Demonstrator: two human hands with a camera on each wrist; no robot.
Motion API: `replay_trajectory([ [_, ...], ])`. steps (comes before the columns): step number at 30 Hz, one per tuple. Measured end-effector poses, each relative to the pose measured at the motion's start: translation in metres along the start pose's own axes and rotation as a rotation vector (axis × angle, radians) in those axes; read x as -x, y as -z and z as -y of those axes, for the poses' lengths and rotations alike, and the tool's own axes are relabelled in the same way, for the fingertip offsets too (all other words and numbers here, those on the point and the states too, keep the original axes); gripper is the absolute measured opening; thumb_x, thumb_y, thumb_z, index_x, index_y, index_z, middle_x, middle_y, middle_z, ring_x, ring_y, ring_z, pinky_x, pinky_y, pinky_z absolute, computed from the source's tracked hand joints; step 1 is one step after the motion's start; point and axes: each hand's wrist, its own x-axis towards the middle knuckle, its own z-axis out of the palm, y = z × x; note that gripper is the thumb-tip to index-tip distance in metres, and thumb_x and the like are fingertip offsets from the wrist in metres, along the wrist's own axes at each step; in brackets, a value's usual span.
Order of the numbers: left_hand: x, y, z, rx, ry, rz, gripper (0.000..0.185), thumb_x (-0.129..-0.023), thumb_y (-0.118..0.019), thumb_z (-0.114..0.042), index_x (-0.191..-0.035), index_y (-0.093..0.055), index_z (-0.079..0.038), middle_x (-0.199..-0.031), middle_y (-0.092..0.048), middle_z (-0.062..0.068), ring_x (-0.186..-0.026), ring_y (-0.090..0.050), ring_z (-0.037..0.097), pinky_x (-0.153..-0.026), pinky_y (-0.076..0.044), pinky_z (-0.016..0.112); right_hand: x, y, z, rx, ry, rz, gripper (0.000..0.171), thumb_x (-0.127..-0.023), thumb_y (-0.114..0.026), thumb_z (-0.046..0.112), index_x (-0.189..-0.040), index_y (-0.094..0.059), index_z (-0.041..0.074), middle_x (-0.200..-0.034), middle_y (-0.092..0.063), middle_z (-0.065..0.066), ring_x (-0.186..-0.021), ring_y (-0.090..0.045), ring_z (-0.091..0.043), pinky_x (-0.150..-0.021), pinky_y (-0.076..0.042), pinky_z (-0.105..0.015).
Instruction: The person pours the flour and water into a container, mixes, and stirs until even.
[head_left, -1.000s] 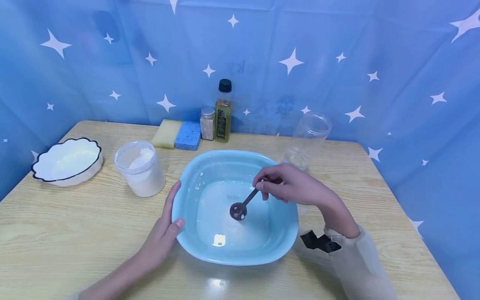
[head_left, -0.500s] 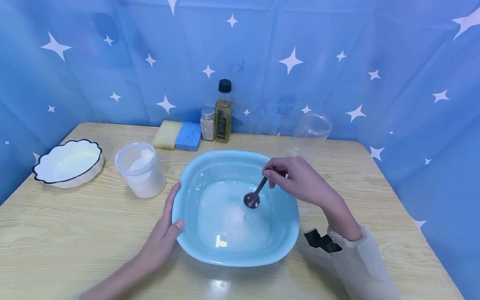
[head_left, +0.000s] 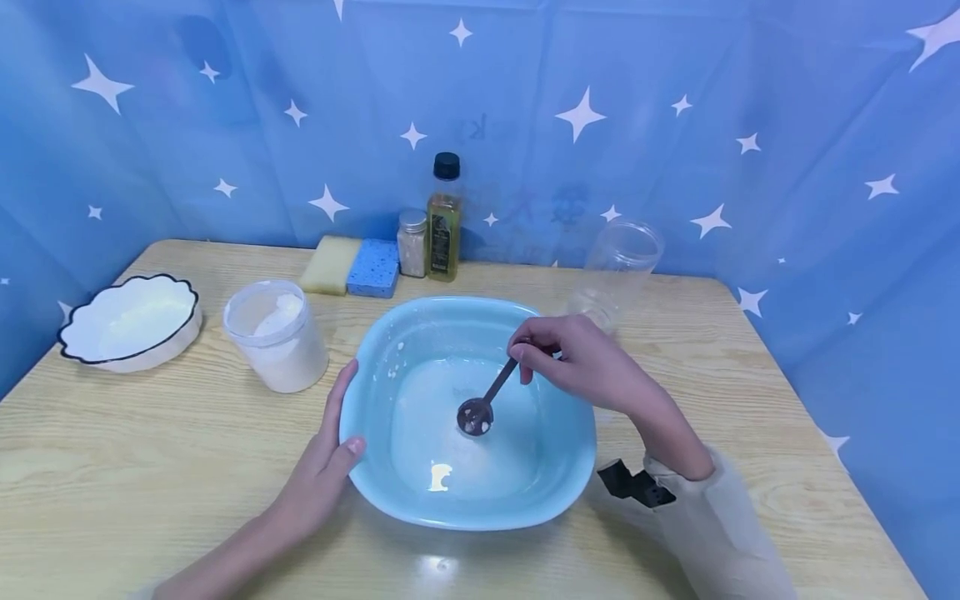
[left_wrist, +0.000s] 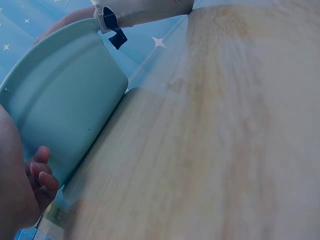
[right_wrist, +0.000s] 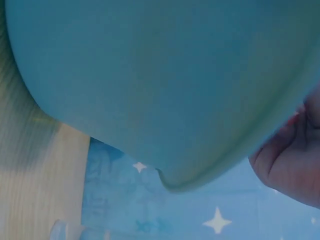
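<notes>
A light blue basin (head_left: 570, 467) sits mid-table with white liquid and a lump of white powder in its bottom. My right hand (head_left: 558, 358) pinches the handle of a dark spoon (head_left: 480, 410) whose bowl dips into the liquid near the middle. My left hand (head_left: 330, 454) rests against the basin's left rim, thumb on the edge. In the left wrist view the basin's outer wall (left_wrist: 65, 100) fills the upper left and my curled fingers (left_wrist: 42, 177) touch it. The right wrist view shows only the basin's underside (right_wrist: 160, 75) and part of my palm (right_wrist: 295, 165).
A tub of white powder (head_left: 277, 333) stands left of the basin, and a scalloped white bowl (head_left: 127, 321) further left. Two sponges (head_left: 352, 265), a small jar (head_left: 412, 242) and an oil bottle (head_left: 444, 218) line the back. A clear empty jar (head_left: 618, 262) stands behind my right hand.
The spoon swept from the basin's middle to the right and back toward the middle, stirring the liquid. My left hand stayed on the rim.
</notes>
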Motion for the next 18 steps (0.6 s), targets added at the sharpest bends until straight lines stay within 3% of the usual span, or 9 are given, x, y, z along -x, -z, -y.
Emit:
replay_trajectory([
  [5,0.001,0.001,-0.001,0.01,0.006,0.008,0.066,-0.096,-0.036,-0.011,-0.15,-0.004,-0.032,-0.154,-0.011,0.004,-0.122,-0.043,0.038,-0.08,-0.051,0.029,-0.002,-0.004,-0.001,0.034,-0.021,-0.005,0.011,-0.093,-0.055,0.009,-0.093,-0.066,0.008,-0.066,-0.062,0.008,-0.048,-0.042,-0.012,-0.046,-0.032,-0.024],
  [12,0.001,0.001,0.0,0.011,0.001,0.009,0.065,-0.096,-0.036,-0.012,-0.15,-0.004,-0.032,-0.154,-0.011,0.002,-0.123,-0.041,0.036,-0.081,-0.051,0.03,-0.001,0.0,-0.006,0.128,-0.07,-0.09,0.01,-0.092,-0.056,0.009,-0.089,-0.066,0.007,-0.065,-0.061,0.004,-0.043,-0.037,-0.012,-0.044,-0.032,-0.025],
  [18,0.0,0.001,0.002,-0.003,0.007,0.005,0.065,-0.096,-0.035,-0.013,-0.15,-0.004,-0.033,-0.154,-0.01,0.0,-0.127,-0.037,0.035,-0.083,-0.048,0.029,0.002,0.01,-0.01,0.175,-0.109,-0.12,0.011,-0.093,-0.055,0.008,-0.09,-0.065,0.005,-0.065,-0.061,0.001,-0.047,-0.043,-0.013,-0.046,-0.037,-0.027],
])
